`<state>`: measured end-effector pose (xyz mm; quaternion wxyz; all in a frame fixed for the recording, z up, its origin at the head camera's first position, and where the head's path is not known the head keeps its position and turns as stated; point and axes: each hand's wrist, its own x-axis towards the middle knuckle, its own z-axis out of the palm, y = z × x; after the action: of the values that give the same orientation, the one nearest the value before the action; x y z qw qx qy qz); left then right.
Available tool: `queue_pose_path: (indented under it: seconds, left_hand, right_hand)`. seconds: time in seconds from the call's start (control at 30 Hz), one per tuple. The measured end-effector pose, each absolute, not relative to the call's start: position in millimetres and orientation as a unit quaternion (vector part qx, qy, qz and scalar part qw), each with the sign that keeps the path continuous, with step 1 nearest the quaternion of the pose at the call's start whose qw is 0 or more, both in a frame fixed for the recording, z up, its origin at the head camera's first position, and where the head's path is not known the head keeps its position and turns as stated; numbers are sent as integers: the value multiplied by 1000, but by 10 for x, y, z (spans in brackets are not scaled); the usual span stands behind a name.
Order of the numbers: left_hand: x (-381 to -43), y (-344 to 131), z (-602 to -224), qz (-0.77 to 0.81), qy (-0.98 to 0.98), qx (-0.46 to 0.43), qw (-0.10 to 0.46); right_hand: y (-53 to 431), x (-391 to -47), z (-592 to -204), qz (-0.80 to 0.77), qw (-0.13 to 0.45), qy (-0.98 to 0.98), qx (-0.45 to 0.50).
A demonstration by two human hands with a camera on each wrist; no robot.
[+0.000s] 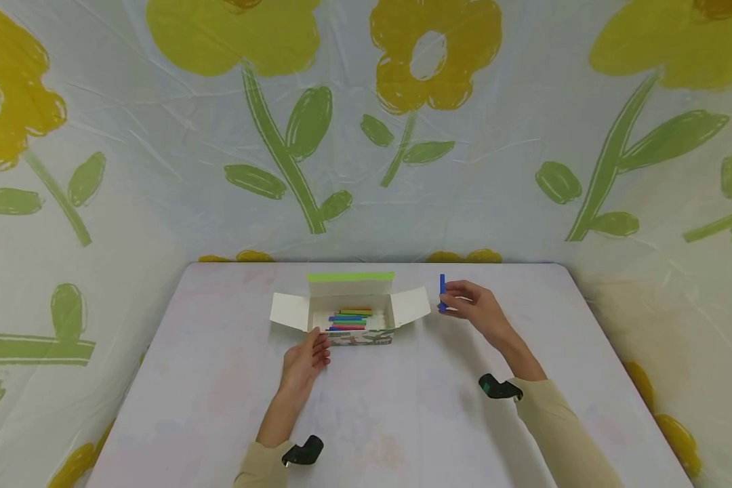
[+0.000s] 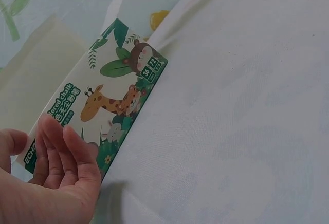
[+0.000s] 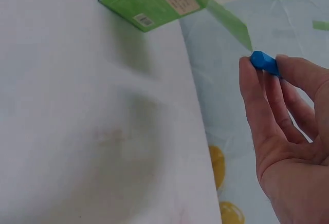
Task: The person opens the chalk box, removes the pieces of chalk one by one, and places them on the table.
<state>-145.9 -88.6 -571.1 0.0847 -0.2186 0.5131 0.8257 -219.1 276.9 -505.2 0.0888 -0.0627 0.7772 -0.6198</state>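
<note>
An open chalk box (image 1: 361,337) stands on the table with several coloured chalk sticks (image 1: 349,318) lying inside it. My left hand (image 1: 305,362) is at the box's front left corner, fingers against the printed front (image 2: 110,98) and thumb by the upper edge, holding the box there. To the right of the box and raised above the table, my right hand (image 1: 478,310) pinches a blue chalk stick (image 1: 442,288) between thumb and fingertips. The stick appears upright in the head view, and in the right wrist view its blue end (image 3: 261,59) shows beyond the fingertips.
The box's side flaps (image 1: 289,310) spread out left and right, and its green-edged lid (image 1: 350,285) stands up at the back. A pale table (image 1: 415,420) lies beneath, with a flower-printed cloth (image 1: 494,183) behind and at both sides.
</note>
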Motion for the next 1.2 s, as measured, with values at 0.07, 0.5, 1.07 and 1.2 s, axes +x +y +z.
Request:
queue_pose_path:
  seconds: [0.07,0.5,1.07,1.2]
  left_hand:
    - [-1462,-882,-5713,825,512,-222,84]
    - [-1469,-896,-5727,824,511,-226,92]
    - [-1460,-899,-5711,827,506,-226,94]
    - [-1460,-895,-5720,826,508,-226,95]
  right_hand:
    - [2829,-2185,-5111,-615,88,782,-47]
    - [3008,-2108,-5552,-578,99,810,9]
    - [2826,-2065,-5594,-426,36,904,15]
    - [2806,-2061,-5574,-407,37,913,17]
